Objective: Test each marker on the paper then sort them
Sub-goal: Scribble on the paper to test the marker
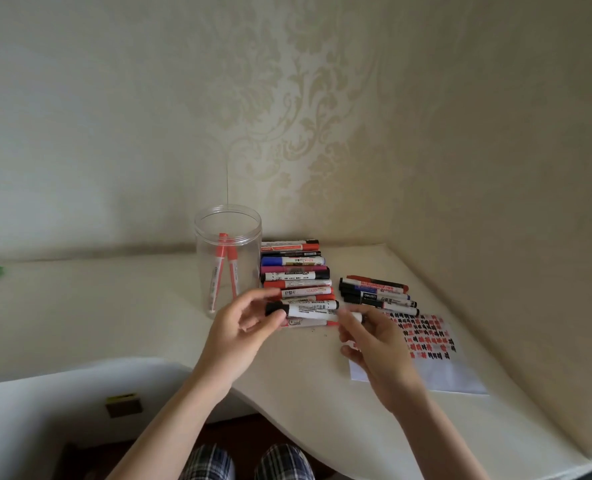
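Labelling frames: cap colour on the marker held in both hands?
Black cap on the white-barrelled marker, at the left hand; head view.

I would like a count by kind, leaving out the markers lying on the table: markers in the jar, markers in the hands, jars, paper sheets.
Markers in the jar: 2
Marker held in left hand and right hand: 1
Jars: 1
Paper sheets: 1
Total: 5

I'm sitting in a home room — cream damask wallpaper (322, 109) meets at the corner behind my pale surface (305, 368) — my plaid trousers (246, 462) showing below.
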A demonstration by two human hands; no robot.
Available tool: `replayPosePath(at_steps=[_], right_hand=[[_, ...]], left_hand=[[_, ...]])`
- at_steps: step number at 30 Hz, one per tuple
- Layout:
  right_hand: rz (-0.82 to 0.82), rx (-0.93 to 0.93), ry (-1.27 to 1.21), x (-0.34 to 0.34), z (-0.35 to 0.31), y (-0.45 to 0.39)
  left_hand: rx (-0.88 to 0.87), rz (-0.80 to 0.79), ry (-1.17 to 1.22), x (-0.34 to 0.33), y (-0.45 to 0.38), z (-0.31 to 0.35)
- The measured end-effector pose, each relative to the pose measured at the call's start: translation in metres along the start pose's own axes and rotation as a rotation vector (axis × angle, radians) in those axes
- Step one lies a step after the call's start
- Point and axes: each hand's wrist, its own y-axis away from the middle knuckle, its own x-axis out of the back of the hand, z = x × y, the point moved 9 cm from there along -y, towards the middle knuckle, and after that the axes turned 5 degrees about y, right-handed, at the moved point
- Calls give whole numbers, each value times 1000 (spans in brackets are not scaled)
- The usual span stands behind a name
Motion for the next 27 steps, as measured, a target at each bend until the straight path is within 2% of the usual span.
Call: replayPosePath(at_steps=[4,8,12,19,21,23,27], right_hand=[[-81,110,142,-30,-15,3],[-113,219,242,-66,-35,3],[-125,261,273,-106,-53,-3],[15,380,421,-102,-75,-26],[23,385,501,-93,-67,-31],[13,364,610,-84,-53,-37],[-27,384,857,-68,-25,-46]], left_hand=[[-160,199,120,16,-1,28],[-287,236,54,24,1,62],[-304,325,45,49,-4,90],[-440,440,-37,92,-46,176],[-477,434,-160,93,-60,194],[-483,418,-388,85,-72,196],[-306,252,-796,63,-93,151]])
